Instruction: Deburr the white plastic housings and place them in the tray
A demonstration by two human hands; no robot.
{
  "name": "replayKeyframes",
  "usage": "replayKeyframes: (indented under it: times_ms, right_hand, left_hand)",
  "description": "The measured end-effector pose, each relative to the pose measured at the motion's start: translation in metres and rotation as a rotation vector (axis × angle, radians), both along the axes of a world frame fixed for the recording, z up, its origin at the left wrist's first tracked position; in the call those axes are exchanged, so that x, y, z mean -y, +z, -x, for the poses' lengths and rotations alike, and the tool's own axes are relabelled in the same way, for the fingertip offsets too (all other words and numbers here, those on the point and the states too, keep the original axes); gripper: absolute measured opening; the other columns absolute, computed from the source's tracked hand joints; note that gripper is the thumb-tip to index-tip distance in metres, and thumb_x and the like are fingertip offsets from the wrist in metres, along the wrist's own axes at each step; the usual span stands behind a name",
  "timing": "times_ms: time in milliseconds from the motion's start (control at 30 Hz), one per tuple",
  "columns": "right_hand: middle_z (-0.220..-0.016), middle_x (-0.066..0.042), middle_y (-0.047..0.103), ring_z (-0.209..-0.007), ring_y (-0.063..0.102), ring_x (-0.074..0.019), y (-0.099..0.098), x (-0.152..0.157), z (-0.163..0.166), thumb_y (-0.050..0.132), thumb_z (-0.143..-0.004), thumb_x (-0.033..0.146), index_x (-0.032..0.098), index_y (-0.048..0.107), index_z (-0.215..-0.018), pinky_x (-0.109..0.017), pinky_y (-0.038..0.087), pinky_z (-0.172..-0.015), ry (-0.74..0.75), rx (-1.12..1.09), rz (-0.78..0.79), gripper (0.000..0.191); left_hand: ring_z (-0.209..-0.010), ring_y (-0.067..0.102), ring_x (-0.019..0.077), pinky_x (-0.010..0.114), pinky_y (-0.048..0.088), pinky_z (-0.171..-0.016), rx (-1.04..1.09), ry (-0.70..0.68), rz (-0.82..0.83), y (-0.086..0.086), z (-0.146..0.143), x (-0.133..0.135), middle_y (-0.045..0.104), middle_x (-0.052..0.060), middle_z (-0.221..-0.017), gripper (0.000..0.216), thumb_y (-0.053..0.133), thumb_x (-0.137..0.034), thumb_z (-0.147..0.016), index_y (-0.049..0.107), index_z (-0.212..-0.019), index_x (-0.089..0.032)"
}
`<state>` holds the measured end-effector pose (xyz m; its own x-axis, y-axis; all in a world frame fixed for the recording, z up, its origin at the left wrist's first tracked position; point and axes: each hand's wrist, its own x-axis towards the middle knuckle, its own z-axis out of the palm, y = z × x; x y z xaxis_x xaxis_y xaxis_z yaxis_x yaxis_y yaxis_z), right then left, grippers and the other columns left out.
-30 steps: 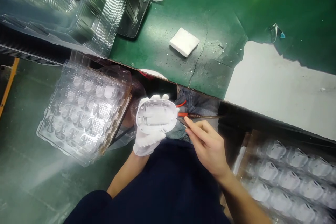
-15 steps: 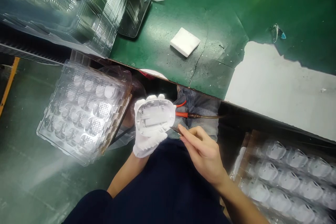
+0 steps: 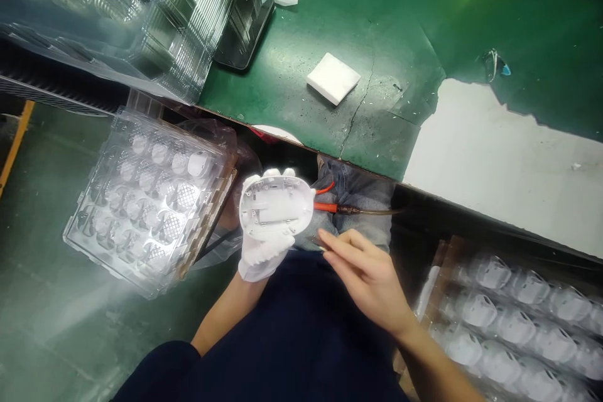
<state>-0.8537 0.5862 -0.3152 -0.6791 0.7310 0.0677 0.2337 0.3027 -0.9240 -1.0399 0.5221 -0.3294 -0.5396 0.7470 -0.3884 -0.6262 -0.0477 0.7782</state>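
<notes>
Left hand (image 3: 265, 252) gloved, cupped; right hand (image 3: 366, 270) bare, in pinch grip

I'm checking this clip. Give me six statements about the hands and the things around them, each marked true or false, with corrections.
1. The left grip holds a white oval shell. True.
2. The shell's hollow inside is hidden from view. False: the hollow inside shows.
3. The right grip is ungloved. True.
4. The right grip touches the shell. False: a gap shows between them.
5. A dark phone and a white block lie on the green tabletop. True.
6. The phone lies on top of the block. False: they lie apart, the phone beside the stacked clear trays.
</notes>
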Motion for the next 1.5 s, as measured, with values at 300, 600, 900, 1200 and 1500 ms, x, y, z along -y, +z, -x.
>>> replayKeyframes:
  times_ms: [300, 600, 900, 1200, 1500]
  right_hand:
    - [-0.104, -0.014, 0.076, -0.093, 0.071, -0.0264, -0.024, -0.116, -0.043, 0.074, -0.103, 0.03, 0.02, 0.083, -0.132, -0.038, 0.054, -0.087, -0.552, 0.367, -0.462, 0.032]
    - [-0.107, -0.024, 0.073, -0.097, 0.06, -0.0349, -0.062, -0.184, -0.04, 0.079, -0.096, 0.034, 0.013, 0.087, -0.116, -0.05, 0.043, -0.084, -0.683, 0.619, -0.722, 0.03]
    - [-0.124, -0.026, 0.076, -0.114, 0.073, -0.0344, -0.074, -0.037, 0.069, 0.05, -0.094, -0.003, 0.006, 0.06, -0.157, -0.042, 0.055, -0.097, 0.448, 1.076, -0.377, 0.064]
    - [-0.12, -0.023, 0.08, -0.106, 0.082, -0.0351, -0.065, -0.059, 0.07, 0.055, -0.108, 0.025, 0.01, 0.061, -0.146, -0.035, 0.055, -0.081, 0.574, 1.224, -0.206, 0.041]
    - [-0.101, -0.013, 0.085, -0.095, 0.082, -0.0319, -0.021, -0.066, 0.018, 0.058, -0.105, 0.029, 0.021, 0.081, -0.103, -0.031, 0.037, -0.066, 0.564, 1.367, -0.091, 0.025]
  left_hand:
    - [-0.135, 0.069, 0.0421, 0.067, 0.048, -0.123, 0.285, -0.065, -0.041, -0.005, 0.016, -0.011, 0.079, 0.011, -0.13, 0.075, 0.079, -0.083, -0.075, 0.078, -0.129, -0.03]
    - [-0.116, 0.076, 0.0377, 0.05, 0.064, -0.097, 0.426, -0.022, 0.013, -0.016, 0.041, -0.006, 0.076, 0.02, -0.135, 0.076, 0.079, -0.074, -0.081, 0.077, -0.128, -0.015]
    - [-0.102, 0.08, 0.0301, 0.051, 0.064, -0.1, 0.381, 0.248, 0.166, -0.09, 0.098, 0.015, 0.082, 0.015, -0.11, 0.042, 0.07, -0.051, -0.096, 0.075, -0.116, -0.015]
    - [-0.079, 0.077, 0.0193, 0.031, 0.061, -0.069, 0.273, 0.173, 0.254, -0.183, 0.132, 0.032, 0.078, 0.006, -0.103, 0.038, 0.086, -0.034, -0.086, 0.07, -0.116, -0.018]
    - [-0.078, 0.069, 0.0152, 0.03, 0.061, -0.067, 0.356, 0.041, 0.383, -0.239, 0.13, 0.058, 0.072, 0.004, -0.1, 0.033, 0.068, -0.043, -0.105, 0.068, -0.123, -0.016]
